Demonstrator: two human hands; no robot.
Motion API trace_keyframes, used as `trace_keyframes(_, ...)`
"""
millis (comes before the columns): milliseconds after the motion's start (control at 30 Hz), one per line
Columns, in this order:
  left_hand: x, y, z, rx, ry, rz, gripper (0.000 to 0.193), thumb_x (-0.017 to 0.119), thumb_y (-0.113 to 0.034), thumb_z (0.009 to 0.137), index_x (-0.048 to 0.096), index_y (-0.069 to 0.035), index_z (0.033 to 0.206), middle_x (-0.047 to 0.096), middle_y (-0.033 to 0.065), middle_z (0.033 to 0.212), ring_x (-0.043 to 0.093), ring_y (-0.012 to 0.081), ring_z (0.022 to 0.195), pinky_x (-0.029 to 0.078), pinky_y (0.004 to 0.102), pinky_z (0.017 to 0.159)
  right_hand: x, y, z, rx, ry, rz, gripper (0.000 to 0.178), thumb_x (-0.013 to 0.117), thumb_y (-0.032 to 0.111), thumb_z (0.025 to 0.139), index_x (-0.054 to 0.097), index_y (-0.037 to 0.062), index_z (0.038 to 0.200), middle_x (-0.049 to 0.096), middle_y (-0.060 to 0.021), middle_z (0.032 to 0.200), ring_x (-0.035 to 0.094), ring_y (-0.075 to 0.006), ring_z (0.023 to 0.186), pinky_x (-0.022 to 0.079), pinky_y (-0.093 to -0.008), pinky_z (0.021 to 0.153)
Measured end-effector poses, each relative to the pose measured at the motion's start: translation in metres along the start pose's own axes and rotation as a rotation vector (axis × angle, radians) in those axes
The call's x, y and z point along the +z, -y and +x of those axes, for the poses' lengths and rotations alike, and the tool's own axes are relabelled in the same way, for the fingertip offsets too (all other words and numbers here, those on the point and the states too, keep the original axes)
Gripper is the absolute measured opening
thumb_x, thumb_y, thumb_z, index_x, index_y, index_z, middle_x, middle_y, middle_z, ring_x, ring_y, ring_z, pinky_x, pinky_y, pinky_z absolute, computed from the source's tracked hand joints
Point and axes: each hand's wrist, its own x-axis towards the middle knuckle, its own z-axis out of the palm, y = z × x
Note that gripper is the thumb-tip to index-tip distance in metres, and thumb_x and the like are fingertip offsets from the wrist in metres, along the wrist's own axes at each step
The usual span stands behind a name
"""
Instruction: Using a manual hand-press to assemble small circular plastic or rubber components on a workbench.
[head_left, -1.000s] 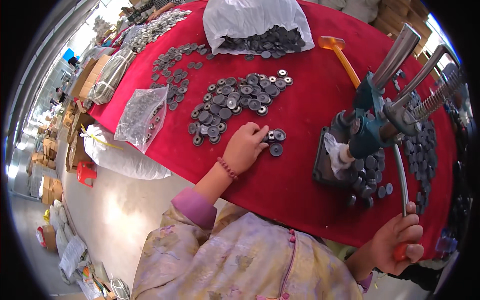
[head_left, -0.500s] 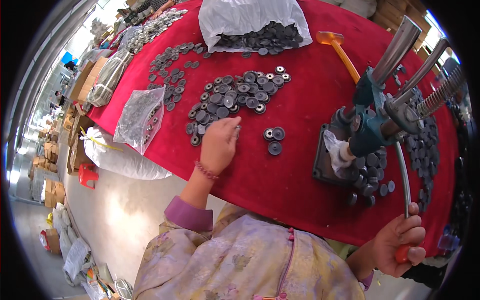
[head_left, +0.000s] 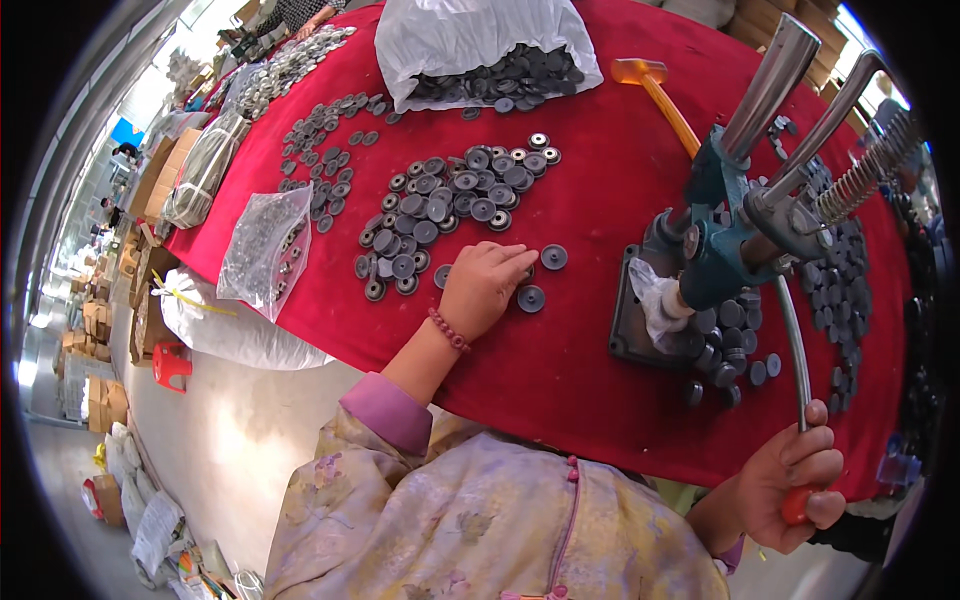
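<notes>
My left hand (head_left: pixel 484 286) reaches over the red cloth, its fingers bent together at a small group of round grey discs. One disc lies mostly hidden under the fingertips, and I cannot make out what they pinch. Two more discs, one beyond the fingertips (head_left: pixel 553 257) and one nearer me (head_left: pixel 531 298), lie beside them. A larger heap of grey discs (head_left: pixel 440 208), some with metal rings, spreads just beyond the hand. At the right, my right hand (head_left: pixel 795 482) is closed round the lever (head_left: pixel 797 360) of a green hand press (head_left: pixel 715 250), by its red knob.
Stacked grey discs (head_left: pixel 730 345) crowd the press base, with more strewn behind it. An orange hammer (head_left: pixel 660 95) lies beyond. A white bag (head_left: pixel 485 35) spills grey discs at the far side. A clear plastic bag (head_left: pixel 265 250) lies near the left edge; another person's hand (head_left: pixel 316 22) shows far left.
My left hand has moved right, from the heap's near edge to the small group of discs, covering one. My right hand stays on the lever. The whole view has shifted slightly.
</notes>
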Motion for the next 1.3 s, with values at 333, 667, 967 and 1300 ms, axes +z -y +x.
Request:
trace_keyframes(333, -0.012, -0.001, 0.0, -0.071, 0.179, -0.07, 0.039, 0.07, -0.003, 0.082, 0.068, -0.01, 0.121, 0.066, 0.0113, 0.108, 0.059, 0.0298, 0.104, 0.049, 0.0391, 0.088, 0.001, 0.0, 0.0, -0.005, 0.002, -0.002, 0.026, 0.047, 0.049, 0.096, 0.051, 0.0241, 0.091, 0.039, 0.0013, 0.075, 0.042, -0.0174, 0.069, 0.031, -0.0494, 0.085)
trace_keyframes(667, -0.009, 0.003, 0.0, 0.029, 0.116, -0.021, 0.037, 0.073, -0.003, 0.078, 0.071, -0.008, 0.115, 0.066, 0.0127, 0.107, 0.062, 0.0302, 0.1, 0.052, 0.038, 0.084, 0.011, 0.01, 0.08, 0.24, 0.015, 0.29, 0.026, 0.042, 0.035, 0.098, 0.048, 0.0101, 0.093, 0.033, -0.005, 0.077, 0.037, -0.0208, 0.075, 0.03, -0.0487, 0.09)
trace_keyframes(967, -0.005, -0.091, 0.038, 0.03, 0.119, -0.293, 0.058, 0.075, -0.007, 0.077, 0.062, -0.016, 0.133, 0.066, 0.0135, 0.104, 0.062, 0.0287, 0.095, 0.053, 0.0384, 0.081, 0.027, -0.062, 0.196, 0.427, 0.142, 0.244, 0.045, 0.042, 0.04, 0.104, 0.055, -0.0018, 0.114, 0.043, -0.0029, 0.074, 0.038, -0.0111, 0.058, 0.038, -0.0306, 0.061)
trace_keyframes(1300, 0.053, -0.13, 0.065, -0.002, 0.099, -0.499, 0.101, 0.078, -0.005, 0.075, 0.016, -0.001, 0.155, 0.066, 0.014, 0.1, 0.064, 0.0269, 0.089, 0.052, 0.0359, 0.079, 0.027, -0.047, 0.183, 0.402, 0.135, 0.298, 0.045, 0.042, 0.042, 0.102, 0.056, 0.0012, 0.114, 0.043, -0.0033, 0.073, 0.039, -0.0126, 0.06, 0.038, -0.0317, 0.064)
